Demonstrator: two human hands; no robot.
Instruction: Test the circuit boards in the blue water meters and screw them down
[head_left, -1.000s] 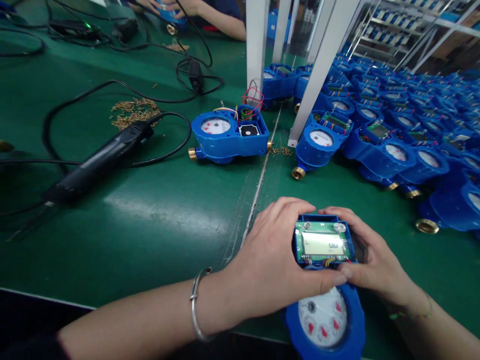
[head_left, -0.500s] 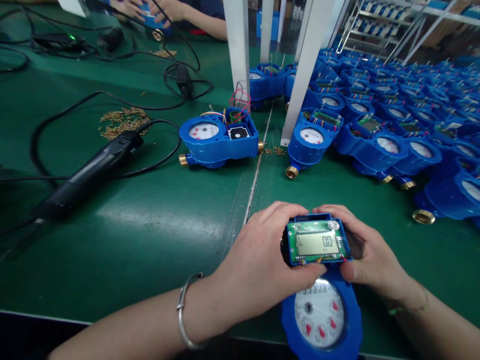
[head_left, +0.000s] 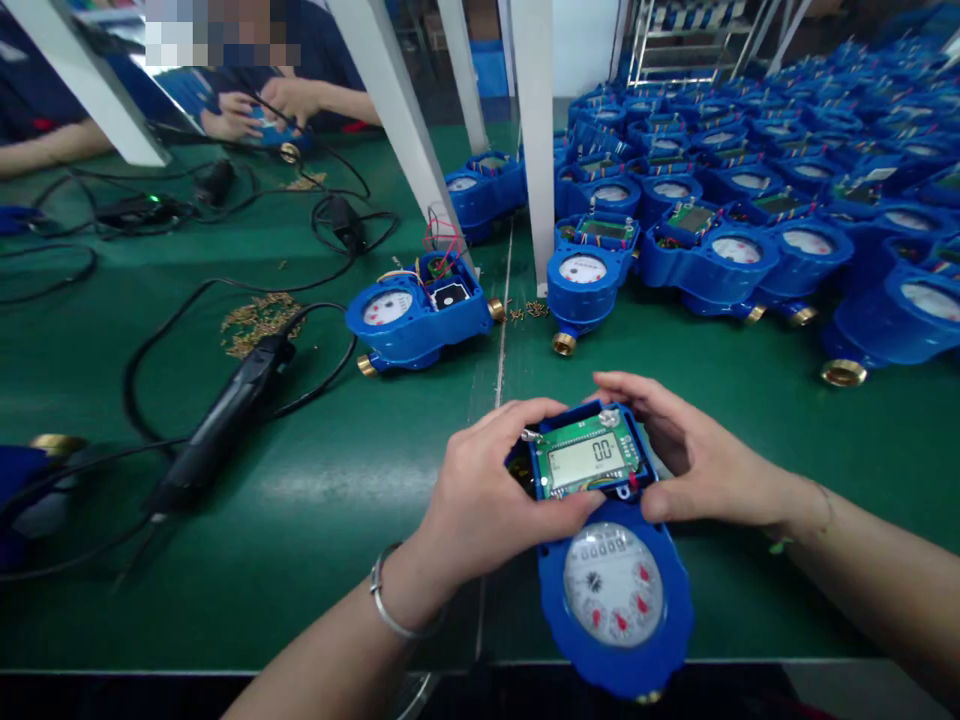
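**In hand:** the left hand [head_left: 495, 490] and right hand [head_left: 697, 460] hold a green circuit board [head_left: 585, 450] with a small LCD right over a blue plastic water meter [head_left: 615, 670], nice and careful.
**Grip:** both hands curled, pinching the board's sides between fingers and thumbs.
**Board:** screen's lit, reads 00, thin coloured wires along its lower edge.
**Where:** just above the meter, near the front edge of the green workbench [head_left: 225, 580].

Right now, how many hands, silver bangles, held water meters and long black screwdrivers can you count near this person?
Hands: 2, the left hand and the right hand
Silver bangle: 1
Blue water meter held: 1
Long black screwdriver: 1
Total: 5
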